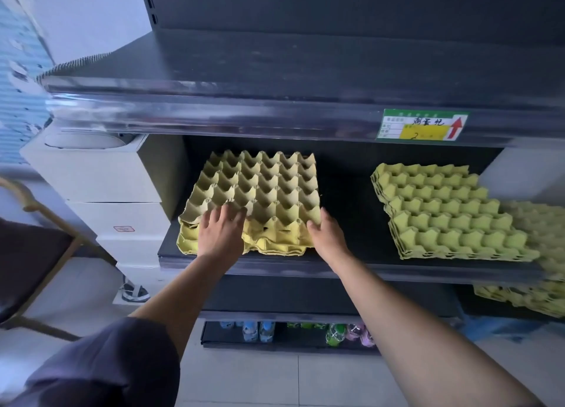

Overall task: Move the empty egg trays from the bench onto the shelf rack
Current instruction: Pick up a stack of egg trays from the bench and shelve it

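Observation:
A small stack of yellow empty egg trays (260,192) lies on the left part of the dark middle shelf (351,223) of the shelf rack. My left hand (221,232) lies flat on the stack's front left, fingers spread over the top tray. My right hand (325,234) touches the stack's front right corner with its fingertips at the tray's edge. A second stack of greenish-yellow egg trays (449,214) sits on the same shelf to the right, apart from both hands.
The shelf above (275,70) overhangs, with a green price label (423,125) on its front rail. More egg trays (526,296) lie on a lower level at right. Bottles (336,333) stand on the bottom shelf. White boxes (116,192) and a chair (36,253) stand at left.

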The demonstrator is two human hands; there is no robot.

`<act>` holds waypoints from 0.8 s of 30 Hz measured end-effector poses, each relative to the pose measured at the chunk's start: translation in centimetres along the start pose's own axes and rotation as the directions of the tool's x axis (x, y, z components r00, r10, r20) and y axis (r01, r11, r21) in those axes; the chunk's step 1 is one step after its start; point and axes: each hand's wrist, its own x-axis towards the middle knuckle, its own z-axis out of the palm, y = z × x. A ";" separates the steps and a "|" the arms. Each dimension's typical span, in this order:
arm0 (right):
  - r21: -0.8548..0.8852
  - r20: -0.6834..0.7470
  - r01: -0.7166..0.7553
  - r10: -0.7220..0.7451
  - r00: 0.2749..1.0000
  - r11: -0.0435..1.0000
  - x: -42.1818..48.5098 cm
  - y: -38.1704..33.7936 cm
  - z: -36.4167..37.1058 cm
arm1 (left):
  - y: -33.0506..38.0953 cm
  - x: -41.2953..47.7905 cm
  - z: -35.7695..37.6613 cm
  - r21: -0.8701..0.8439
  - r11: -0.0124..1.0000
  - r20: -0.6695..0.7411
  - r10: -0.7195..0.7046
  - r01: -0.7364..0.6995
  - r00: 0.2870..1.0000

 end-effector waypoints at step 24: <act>-0.726 -0.352 0.125 -0.521 0.778 0.677 -6.2 21.3 -35.3 | 43.0 0.4 -9.4 -0.077 0.814 -0.348 0.519 -0.575 0.781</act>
